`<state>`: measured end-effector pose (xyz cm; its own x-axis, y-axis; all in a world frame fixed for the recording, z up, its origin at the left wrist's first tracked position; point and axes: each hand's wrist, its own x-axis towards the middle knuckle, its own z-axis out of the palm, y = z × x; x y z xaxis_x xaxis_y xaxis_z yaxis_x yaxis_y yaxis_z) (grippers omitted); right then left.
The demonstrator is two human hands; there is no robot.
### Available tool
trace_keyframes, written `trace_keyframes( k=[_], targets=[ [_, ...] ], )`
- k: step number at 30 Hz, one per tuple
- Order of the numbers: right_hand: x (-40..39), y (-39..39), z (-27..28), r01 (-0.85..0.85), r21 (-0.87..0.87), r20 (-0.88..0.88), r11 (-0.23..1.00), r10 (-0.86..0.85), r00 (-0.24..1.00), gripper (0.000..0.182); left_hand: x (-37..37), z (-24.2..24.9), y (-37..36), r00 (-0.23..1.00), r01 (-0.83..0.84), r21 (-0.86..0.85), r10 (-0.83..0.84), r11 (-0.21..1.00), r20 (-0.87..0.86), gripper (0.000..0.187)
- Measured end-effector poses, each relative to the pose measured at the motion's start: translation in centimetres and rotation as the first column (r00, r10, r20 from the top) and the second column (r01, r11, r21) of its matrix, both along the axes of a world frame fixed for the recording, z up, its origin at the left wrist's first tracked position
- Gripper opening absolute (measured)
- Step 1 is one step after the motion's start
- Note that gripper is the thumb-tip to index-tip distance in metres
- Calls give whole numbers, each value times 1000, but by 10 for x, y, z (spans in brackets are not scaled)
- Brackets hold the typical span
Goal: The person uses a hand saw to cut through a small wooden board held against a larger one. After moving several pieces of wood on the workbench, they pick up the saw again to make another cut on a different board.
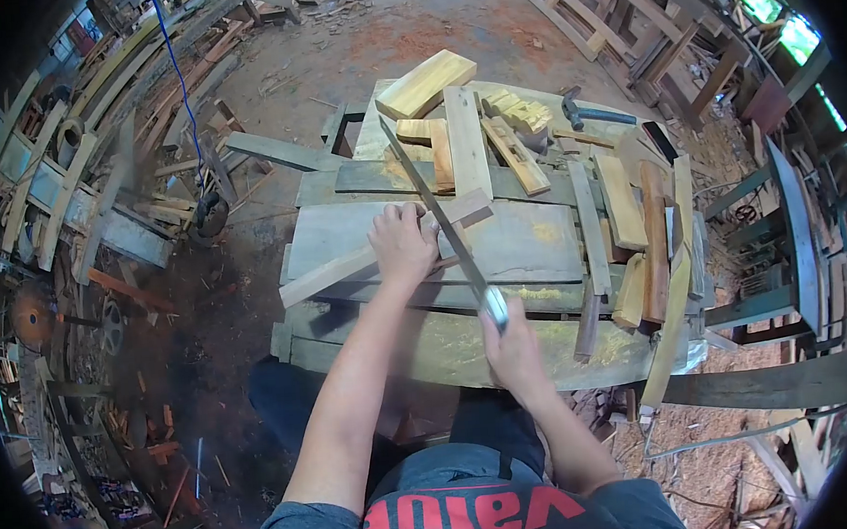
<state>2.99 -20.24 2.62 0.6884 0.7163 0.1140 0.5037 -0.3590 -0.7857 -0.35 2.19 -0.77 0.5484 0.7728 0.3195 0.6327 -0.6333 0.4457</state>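
Note:
My left hand (405,244) is closed around a pale wooden strip (332,275) that lies slantwise over the boards of the workbench (529,239). Its fingers press near the strip's far end. My right hand (514,344) grips the light-coloured handle of a handsaw (445,226). The long thin blade crosses the strip just right of my left fingers, its tip pointing away to the upper left. Beyond the blade, a short end of the strip (474,209) sticks out.
Several wood blocks (427,85) and offcuts lie at the bench's far side, near a hammer (597,114). More strips (621,199) line the right side. A long blade-like bar (761,386) juts out at lower right. Timber stacks (96,139) stand left; a blue cord (177,76) hangs there.

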Motion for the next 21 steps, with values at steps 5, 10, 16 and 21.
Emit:
trace_keyframes(
  k=[5,10,16,21],
  targets=[
    [-17,-43,7,35,-50,-94,998,-40,995,26,-5,-1,-2,998,34,31,-35,999,45,27],
    [20,46,-8,-18,-65,43,998,21,999,27,-2,1,-1,999,30,41,-31,999,43,27],
    [-2,27,0,-14,-47,-43,999,12,999,31,-7,2,-4,994,110,11,-110,994,22,33],
    [-2,43,-6,-15,-100,30,995,18,999,31,-3,3,-2,995,98,-47,-98,994,2,32]
  ],
)
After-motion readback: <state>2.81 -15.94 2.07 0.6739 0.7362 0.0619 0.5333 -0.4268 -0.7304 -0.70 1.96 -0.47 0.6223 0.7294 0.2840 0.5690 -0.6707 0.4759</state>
